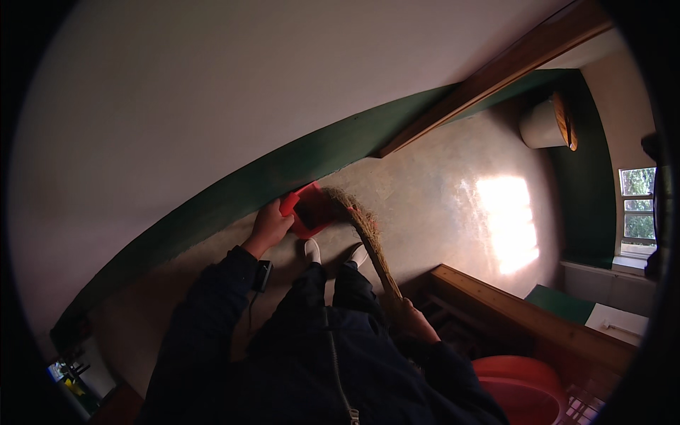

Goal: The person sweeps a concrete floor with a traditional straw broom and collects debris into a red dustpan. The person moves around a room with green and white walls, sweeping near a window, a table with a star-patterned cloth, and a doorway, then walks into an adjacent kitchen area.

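Note:
My left hand point(270, 226) grips the handle of a red plastic dustpan point(313, 210), which lies beside the foot of the green-painted wall. Dark matter shows in the pan, but I cannot tell what it is. In my right hand point(414, 319) is the stem of a straw hand broom point(372, 244). The broom slants up and left from that hand, and its bristles meet the open edge of the dustpan. Both my shoes stand on the floor just below the pan.
A wooden door frame point(478, 74) rises at the upper right. Beyond it, a pale bin with a wooden lid point(544, 125) stands by the wall. Red plastic basins point(520, 390) sit at lower right, near a wooden beam point(526, 316). A black box with a cable point(263, 276) lies beside my left sleeve.

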